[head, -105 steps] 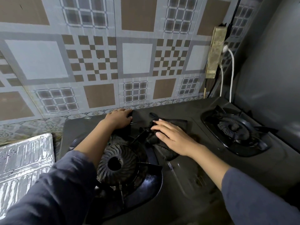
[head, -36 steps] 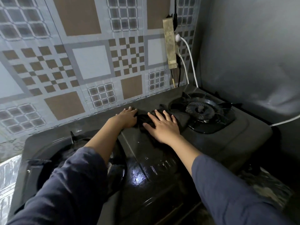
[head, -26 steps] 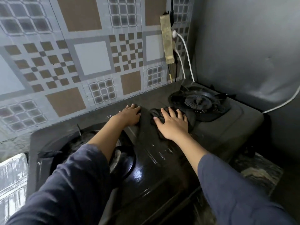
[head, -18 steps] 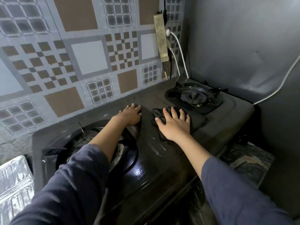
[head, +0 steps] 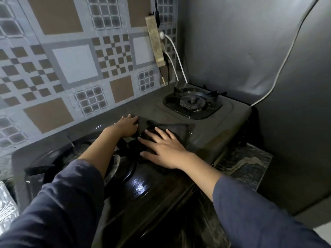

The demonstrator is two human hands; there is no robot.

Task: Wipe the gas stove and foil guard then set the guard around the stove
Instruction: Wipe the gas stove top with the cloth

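- The gas stove [head: 211, 126], a dark two-burner unit, fills the middle of your view, pushed back against a wall of patterned tiles [head: 75, 63] and just beside a plain grey panel [head: 232, 47] on its right
- Your two arms in dark blue sleeves [head: 59, 212] reach across the stove from the near edge
- The stove's left burner [head: 121, 167] sits partly hidden under your left forearm; the right burner [head: 192, 102] is in full view near the stove's far right corner
- A dark cloth [head: 177, 128] lies flat on the stove top between the two burners
- Your right hand [head: 163, 149] lies palm down on the cloth, fingers spread and straight, pressing rather than gripping
- Your left hand [head: 127, 127] rests flat on the stove top just left of the cloth, fingers extended, fingertips at the cloth's edge; whether it pinches the cloth cannot be told
- The foil guard [head: 7, 210] shows only as a shiny embossed strip off the stove's left side, at the left edge of your view, apart from both hands
- A power strip [head: 155, 42] hangs on the tiles behind the stove's right burner, with a white cable [head: 176, 56] plugged in
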